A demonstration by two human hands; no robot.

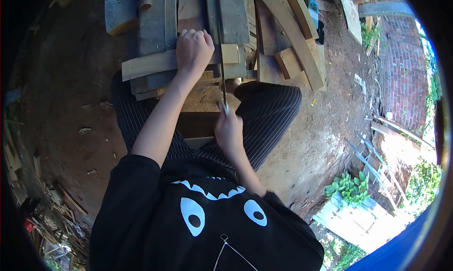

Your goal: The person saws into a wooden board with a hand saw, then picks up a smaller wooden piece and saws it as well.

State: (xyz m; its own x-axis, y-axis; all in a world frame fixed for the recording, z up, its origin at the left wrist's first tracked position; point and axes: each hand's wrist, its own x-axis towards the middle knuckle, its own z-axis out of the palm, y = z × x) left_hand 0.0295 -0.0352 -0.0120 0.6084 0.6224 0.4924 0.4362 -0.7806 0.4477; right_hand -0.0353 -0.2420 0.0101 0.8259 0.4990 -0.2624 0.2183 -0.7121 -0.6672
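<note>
My left hand [195, 51] is closed and presses on a pale wooden board [153, 64] lying crosswise over darker planks. My right hand [229, 131], a little blurred, is wrapped round the handle of a saw. The thin saw blade [223, 72] points away from me and crosses the pale board to the right of my left hand. Beyond the blade, the board's short end piece [230, 54] shows. Whether the blade has cut through cannot be made out.
Dark planks [157, 25] lie under the board. Curved wooden pieces [292, 39] and a small block [288, 63] are at the right. A phone-like object [312, 9] lies near the top right. Scrap wood [66, 219] lies at lower left, a brick surface [406, 72] at far right.
</note>
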